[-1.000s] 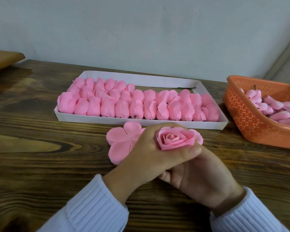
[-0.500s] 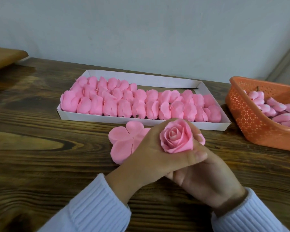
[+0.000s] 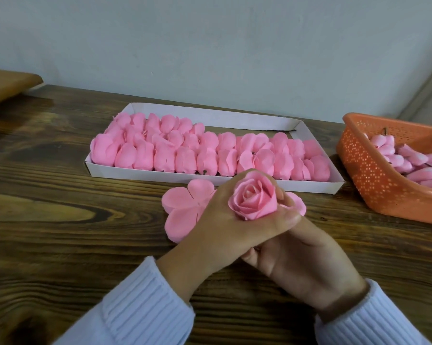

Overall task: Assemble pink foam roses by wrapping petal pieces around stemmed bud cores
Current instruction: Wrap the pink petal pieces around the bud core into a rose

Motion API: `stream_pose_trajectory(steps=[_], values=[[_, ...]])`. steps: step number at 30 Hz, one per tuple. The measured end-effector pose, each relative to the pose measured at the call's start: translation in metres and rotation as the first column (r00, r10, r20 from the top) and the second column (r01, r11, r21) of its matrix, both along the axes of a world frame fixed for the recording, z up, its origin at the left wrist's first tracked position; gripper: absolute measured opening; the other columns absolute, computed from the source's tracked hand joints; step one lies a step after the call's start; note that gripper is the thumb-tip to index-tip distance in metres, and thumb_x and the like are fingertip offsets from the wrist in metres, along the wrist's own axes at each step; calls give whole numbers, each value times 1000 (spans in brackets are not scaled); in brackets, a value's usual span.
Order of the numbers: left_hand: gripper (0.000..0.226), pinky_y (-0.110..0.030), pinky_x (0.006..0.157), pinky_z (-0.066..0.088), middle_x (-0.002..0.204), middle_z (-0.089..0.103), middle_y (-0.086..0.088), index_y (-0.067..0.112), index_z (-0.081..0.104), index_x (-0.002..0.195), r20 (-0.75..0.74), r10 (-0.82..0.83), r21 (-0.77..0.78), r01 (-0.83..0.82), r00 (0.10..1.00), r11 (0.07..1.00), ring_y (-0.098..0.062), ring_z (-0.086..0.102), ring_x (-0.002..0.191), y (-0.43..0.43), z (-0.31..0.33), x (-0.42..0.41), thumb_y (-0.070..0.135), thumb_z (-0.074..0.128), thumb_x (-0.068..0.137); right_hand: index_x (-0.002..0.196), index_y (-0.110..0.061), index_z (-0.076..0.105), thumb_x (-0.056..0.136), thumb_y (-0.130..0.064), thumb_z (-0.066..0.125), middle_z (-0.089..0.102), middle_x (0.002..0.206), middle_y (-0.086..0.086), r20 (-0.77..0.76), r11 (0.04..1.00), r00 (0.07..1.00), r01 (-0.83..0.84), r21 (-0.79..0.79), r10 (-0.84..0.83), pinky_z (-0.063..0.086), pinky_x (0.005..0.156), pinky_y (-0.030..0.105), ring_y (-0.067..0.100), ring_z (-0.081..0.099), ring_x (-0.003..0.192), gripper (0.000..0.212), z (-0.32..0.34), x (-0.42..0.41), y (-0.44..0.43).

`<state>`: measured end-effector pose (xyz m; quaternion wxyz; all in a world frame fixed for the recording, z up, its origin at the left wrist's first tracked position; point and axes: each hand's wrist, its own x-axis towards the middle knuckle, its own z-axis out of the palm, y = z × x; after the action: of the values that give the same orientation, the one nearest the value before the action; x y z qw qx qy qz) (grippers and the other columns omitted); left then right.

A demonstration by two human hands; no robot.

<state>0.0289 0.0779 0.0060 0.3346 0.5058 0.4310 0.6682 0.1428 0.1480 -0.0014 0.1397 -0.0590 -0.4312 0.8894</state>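
A: Left hand (image 3: 225, 220)?
B: Fingers and thumb wrapped tight round the rose (image 3: 253, 199), bloom up, held above the table (image 3: 60, 220) just in front of the white tray (image 3: 235, 180).
A: Right hand (image 3: 307, 265)?
B: Tucked under the left one, fingers hidden. Can't tell its grip.
A: Rest?
B: Flat petal piece (image 3: 182, 210) on the table behind the left hand. Folded petals (image 3: 185, 158) fill the tray. Orange basket (image 3: 374, 185) of bud cores (image 3: 409, 160) at right.

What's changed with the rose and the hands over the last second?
The left hand has squeezed the rose from a flat spread into a tighter, taller cup and still grips it. The right hand stays beneath, its grip hidden. The flat petal piece, tray and basket are unchanged.
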Motion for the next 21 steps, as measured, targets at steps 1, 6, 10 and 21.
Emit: stream_pose_trajectory(steps=[1,6,10,21], values=[[22,-29,78,54,88,69,4,18,63,89,-7,-19,-8,19,1000,1000,-15,68,90,0,0,0,18,77,72,111,-29,67,74,-41,78,64,118,-3,-4,1000,1000,-1,28,1,44,86,32,14,59,108,41,0,-1,-1],[26,-32,80,55,91,70,-1,18,66,94,1,-38,-20,38,999,999,-18,68,92,-1,0,1,8,78,73,117,-32,63,75,-44,77,65,118,-7,1,998,1000,-3,64,3,49,85,28,9,60,110,46,2,-4,-3],[18,-53,70,57,85,69,-8,19,67,86,-9,63,-67,-63,998,996,-28,68,85,-1,-3,1,27,74,72,123,-23,60,79,-48,70,65,112,4,130,988,988,66,136,-84,46,79,33,17,60,97,52,0,-5,-3],[24,-38,71,53,69,61,0,18,60,80,151,138,-171,-112,979,979,-18,61,71,7,-6,-5,14,78,64,92,-21,65,79,-1,53,66,87,-2,-237,406,699,620,672,-675,50,64,20,10,62,76,26,6,7,8]])
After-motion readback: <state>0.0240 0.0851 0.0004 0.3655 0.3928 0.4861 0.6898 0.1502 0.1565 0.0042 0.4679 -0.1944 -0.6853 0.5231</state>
